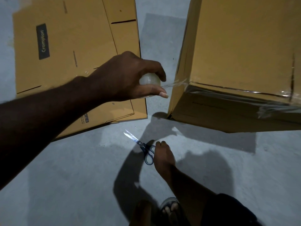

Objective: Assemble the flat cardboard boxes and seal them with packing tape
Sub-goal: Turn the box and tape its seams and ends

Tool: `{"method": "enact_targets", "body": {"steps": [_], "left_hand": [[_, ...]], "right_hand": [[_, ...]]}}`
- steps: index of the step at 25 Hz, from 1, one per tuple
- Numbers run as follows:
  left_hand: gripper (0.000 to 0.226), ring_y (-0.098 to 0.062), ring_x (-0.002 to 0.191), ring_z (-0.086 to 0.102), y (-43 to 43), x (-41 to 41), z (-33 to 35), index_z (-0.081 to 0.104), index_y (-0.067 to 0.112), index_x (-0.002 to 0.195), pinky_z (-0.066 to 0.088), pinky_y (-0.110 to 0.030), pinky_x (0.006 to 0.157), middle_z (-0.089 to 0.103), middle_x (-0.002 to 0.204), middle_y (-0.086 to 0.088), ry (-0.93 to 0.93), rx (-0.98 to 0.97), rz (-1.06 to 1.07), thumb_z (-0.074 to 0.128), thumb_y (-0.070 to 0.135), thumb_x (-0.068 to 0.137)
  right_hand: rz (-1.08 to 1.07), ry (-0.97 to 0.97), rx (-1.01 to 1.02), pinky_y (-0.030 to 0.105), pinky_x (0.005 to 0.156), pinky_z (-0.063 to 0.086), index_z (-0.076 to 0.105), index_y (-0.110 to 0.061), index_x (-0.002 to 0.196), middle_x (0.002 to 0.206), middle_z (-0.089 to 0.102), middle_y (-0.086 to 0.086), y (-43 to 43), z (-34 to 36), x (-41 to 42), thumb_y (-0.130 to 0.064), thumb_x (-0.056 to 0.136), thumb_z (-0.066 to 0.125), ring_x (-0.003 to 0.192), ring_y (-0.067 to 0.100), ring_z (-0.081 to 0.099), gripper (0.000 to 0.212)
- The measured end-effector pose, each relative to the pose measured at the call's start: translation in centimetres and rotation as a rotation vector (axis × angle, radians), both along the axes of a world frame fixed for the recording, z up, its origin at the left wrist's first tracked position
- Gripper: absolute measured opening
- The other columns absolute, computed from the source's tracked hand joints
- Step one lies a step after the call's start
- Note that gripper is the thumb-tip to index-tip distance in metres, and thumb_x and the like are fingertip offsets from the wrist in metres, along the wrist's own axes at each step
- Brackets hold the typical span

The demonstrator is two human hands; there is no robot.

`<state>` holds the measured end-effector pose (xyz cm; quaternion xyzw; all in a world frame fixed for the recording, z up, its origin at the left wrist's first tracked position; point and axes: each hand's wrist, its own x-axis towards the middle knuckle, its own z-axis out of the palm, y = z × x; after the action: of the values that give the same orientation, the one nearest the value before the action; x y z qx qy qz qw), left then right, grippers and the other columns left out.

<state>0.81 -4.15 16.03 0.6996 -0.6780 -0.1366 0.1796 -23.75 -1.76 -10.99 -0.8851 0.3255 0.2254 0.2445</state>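
Observation:
My left hand (130, 77) grips a clear packing tape roll (149, 80) above the floor. A stretched strip of tape (176, 84) runs from the roll to the near corner of the assembled cardboard box (241, 46) on the right. That box has tape along its near edge. Flat cardboard boxes (65, 46) lie stacked on the floor at the left, under my left arm. Blue-handled scissors (140, 143) lie on the floor below. My right hand (163, 157) reaches down to them, its fingers curled at the handle loops.
The floor is grey concrete (73, 176). My foot in a sandal (171, 207) stands at the bottom, close to the scissors. A narrow gap of floor separates the flat stack from the assembled box.

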Motion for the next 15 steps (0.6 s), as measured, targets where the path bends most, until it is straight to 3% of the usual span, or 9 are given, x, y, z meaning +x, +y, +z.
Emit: {"method": "enact_targets", "body": {"steps": [3,6,9,11,15], "left_hand": [[0.065,-0.013,0.063,0.063,0.0,0.0,0.0,0.068,0.021,0.117,0.043,-0.021,0.060,0.074,0.096,-0.001,-0.018,0.017,-0.001,0.047,0.074,0.087],[0.065,-0.015,0.063,0.064,-0.1,0.3,0.0,0.069,0.021,0.116,0.046,-0.024,0.059,0.075,0.095,-0.001,-0.030,0.008,-0.007,0.047,0.075,0.087],[0.066,-0.018,0.062,0.065,-0.1,0.1,-0.1,0.069,0.021,0.117,0.051,-0.029,0.057,0.075,0.093,-0.002,-0.033,0.006,-0.015,0.046,0.076,0.087],[0.065,-0.017,0.063,0.065,-0.2,0.0,-0.2,0.069,0.019,0.117,0.051,-0.028,0.058,0.074,0.093,-0.002,-0.034,0.001,-0.019,0.047,0.074,0.087],[0.061,-0.016,0.062,0.065,-0.1,-0.2,-0.3,0.070,0.018,0.115,0.052,-0.028,0.057,0.075,0.092,-0.001,-0.011,-0.015,-0.009,0.053,0.070,0.087]], "right_hand": [[-0.008,-0.091,-0.030,0.035,0.098,0.045,0.050,-0.010,0.132,0.130,0.050,0.010,-1.5,0.1,0.1,-0.013,0.088,0.068,0.115,0.026,0.050,0.048],[0.021,-0.144,0.086,0.033,0.103,0.040,0.052,-0.010,0.134,0.135,0.049,0.010,-2.1,0.1,0.2,-0.020,0.098,0.052,0.122,0.026,0.048,0.038],[0.133,-0.215,0.024,0.037,0.097,0.042,0.055,-0.007,0.133,0.132,0.052,0.014,-2.2,-0.2,-0.3,-0.027,0.098,0.034,0.118,0.031,0.051,0.045],[0.191,-0.195,0.022,0.035,0.096,0.040,0.053,-0.008,0.135,0.134,0.052,0.012,-2.5,-0.6,-0.3,-0.022,0.100,0.043,0.119,0.029,0.049,0.039],[0.182,-0.063,-0.008,0.033,0.089,0.044,0.058,-0.010,0.127,0.125,0.059,0.011,-2.1,-0.9,1.0,-0.033,0.104,0.050,0.109,0.024,0.057,0.033]]}}
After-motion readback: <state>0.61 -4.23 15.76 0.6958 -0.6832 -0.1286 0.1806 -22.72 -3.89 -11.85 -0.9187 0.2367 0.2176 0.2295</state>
